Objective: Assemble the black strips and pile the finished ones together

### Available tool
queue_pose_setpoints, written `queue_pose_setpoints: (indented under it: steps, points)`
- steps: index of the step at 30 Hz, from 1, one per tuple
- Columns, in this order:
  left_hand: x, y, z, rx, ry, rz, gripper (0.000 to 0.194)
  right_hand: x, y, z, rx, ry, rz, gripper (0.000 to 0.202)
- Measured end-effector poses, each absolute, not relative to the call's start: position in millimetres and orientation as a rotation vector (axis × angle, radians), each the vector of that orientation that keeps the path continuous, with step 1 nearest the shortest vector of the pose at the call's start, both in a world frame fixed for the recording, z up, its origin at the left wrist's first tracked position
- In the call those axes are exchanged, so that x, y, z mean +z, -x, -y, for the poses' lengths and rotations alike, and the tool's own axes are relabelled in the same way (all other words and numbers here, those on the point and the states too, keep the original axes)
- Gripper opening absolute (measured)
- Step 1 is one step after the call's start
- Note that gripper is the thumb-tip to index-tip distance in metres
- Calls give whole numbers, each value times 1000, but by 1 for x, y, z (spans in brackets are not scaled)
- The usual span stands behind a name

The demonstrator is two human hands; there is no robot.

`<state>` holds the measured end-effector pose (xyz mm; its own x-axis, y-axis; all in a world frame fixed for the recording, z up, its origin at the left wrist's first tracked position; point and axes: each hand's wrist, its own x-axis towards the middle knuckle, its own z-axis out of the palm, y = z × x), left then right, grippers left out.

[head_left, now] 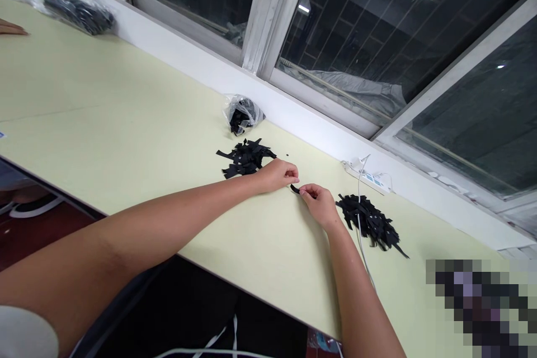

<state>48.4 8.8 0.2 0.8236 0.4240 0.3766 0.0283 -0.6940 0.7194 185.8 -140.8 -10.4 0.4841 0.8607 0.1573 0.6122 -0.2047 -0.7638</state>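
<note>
A short black fabric strip (295,189) is pinched between the thumb and fingers of my right hand (322,206). Its free end reaches up to the fingertips of my left hand (277,174). That hand is closed in a pinch too, but what sits between its fingers is too small to make out. Just behind my left hand lies a loose pile of black strips (246,156) with tiny light specks. Another heap of black strips (371,221) is to the right of my right hand.
Behind the left pile, a clear plastic bag (243,113) holds black pieces. A white power strip (369,178) lies by the wall, and a white cable (361,240) crosses the right heap. A bag of dark items (79,14) rests far left on the pale table (126,140). Windows stand behind.
</note>
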Motion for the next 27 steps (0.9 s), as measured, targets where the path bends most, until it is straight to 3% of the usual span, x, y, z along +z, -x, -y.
queue_pose_setpoints:
  steps: [15, 21, 27]
  points:
    - [0, -50, -7, 701, -2278, -211, 22, -22, -196, 136, 407, 1718, 1052, 37]
    - [2, -48, -2, 733, -2167, -142, 12, -15, -190, 137, 411, 1625, 1037, 42]
    - [4, -45, 0, 606, -2142, -204, 15, -9, -185, 138, 541, 1560, 1010, 43]
